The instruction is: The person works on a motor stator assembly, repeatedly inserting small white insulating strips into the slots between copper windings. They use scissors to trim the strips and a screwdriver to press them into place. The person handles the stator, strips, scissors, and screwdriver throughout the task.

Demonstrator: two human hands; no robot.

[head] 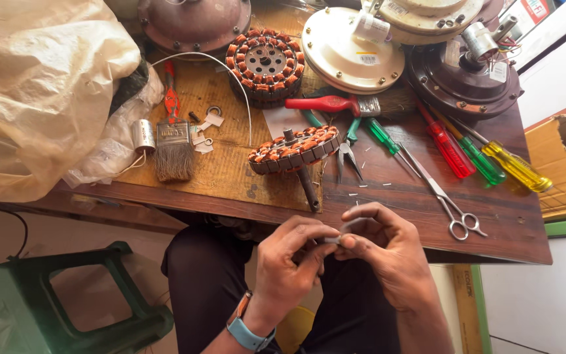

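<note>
Workbench [388,196] edge: small pale strip [347,227] pinched between both hands.

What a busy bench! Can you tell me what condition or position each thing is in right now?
Left hand: pinching a small pale strip.
Right hand: pinching the same strip.
Copper-wound coil on shaft: tilted, propped on the bench.
Second coil: lying flat.
Scissors: shut.
Pliers: slightly open.
Paintbrush: lying flat.
Screwdrivers: lying side by side.

You've got bare forearms, dark trousers [204,275], and a blue watch strap w/ orange edge [247,331] just below bench [512,229].
</note>
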